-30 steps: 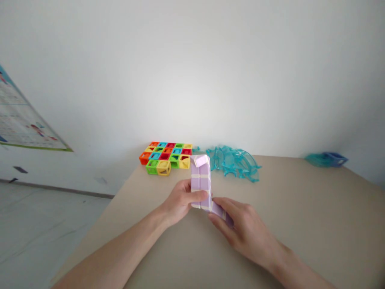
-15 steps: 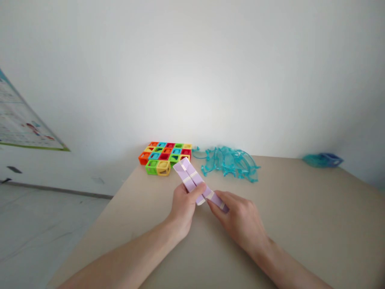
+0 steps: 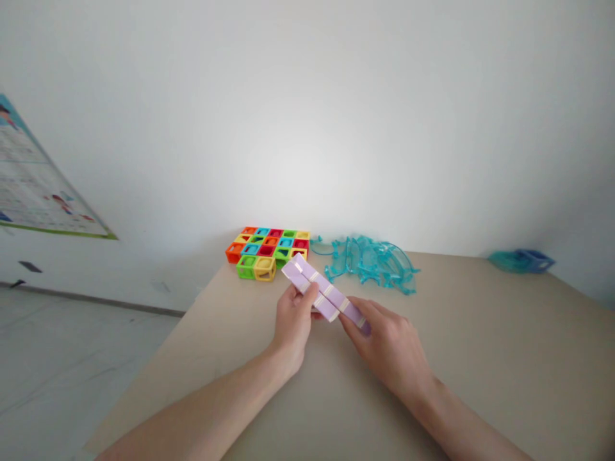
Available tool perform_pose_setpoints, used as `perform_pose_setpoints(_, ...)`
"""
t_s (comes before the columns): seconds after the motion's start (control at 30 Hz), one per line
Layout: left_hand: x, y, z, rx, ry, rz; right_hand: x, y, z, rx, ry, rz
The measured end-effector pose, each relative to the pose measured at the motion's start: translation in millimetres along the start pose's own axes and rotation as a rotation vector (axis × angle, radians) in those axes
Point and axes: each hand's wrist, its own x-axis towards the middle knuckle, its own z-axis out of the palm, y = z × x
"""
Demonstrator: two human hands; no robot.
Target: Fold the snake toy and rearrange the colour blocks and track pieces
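Note:
A lilac strip-like piece with pale crosswise bands [image 3: 321, 291] is held slantwise above the table, between both hands. It looks like two flat lengths lying side by side, the one on the right reaching farther toward me; whether they are joined I cannot tell. My left hand [image 3: 294, 323] is closed on its middle, the thumb pressed on top. At the near right end, the fingers of my right hand [image 3: 387, 336] pinch the longer length and hide its tip.
Colourful cube blocks with open frames [image 3: 266, 250] stand in rows on the table [image 3: 480, 358] by the wall. Beside them lies a heap of clear teal plastic pieces [image 3: 372, 259]. A blue-teal object [image 3: 523, 260] sits far right. A poster [image 3: 43, 186] hangs at left.
The two lengths now lie more evenly lined up, and my left thumb has moved back toward the left edge of the lilac piece. The view has shifted slightly. Both hands keep their hold.

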Motion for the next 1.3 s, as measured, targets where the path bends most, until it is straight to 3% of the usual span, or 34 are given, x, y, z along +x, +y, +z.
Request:
perform_pose_setpoints(0.1, 9, 5, -6.9, -0.057, -0.02, -0.013, 1, 4, -5, 0.421, -0.209, 0.112)
perform_pose_setpoints(0.2, 14, 6, -11.9, -0.115, -0.127, -0.083, 3, 9, -1, 0.867, -0.463, 0.315)
perform_pose_setpoints(0.27, 13, 5, -12.6, -0.093, -0.216, -0.139, 3, 11, 5, 1.025, -0.517, 0.374)
perform_pose_setpoints(0.43, 3, 0, -12.4, 0.193, -0.441, -0.189, -1, 8, 20, 1.009, -0.53, 0.384)
perform_pose_setpoints(0.57, 1, 3, -14.3, 0.348, -0.502, -0.128, -4, 7, 23, 0.987, -0.522, 0.444)
perform_pose_setpoints(0.8, 1, 5, -16.9, 0.601, -0.576, 0.276, -7, 6, 20, 0.968, -0.664, 0.401)
perform_pose_setpoints(1.0, 0, 10, -16.4, 0.624, -0.627, 0.343, -10, 4, 26, 0.941, -0.498, 0.388)
perform_pose_setpoints(1.3, -1, 14, -12.5, 0.583, -0.669, 0.408, -9, -2, 27, 1.063, -0.453, 0.396)
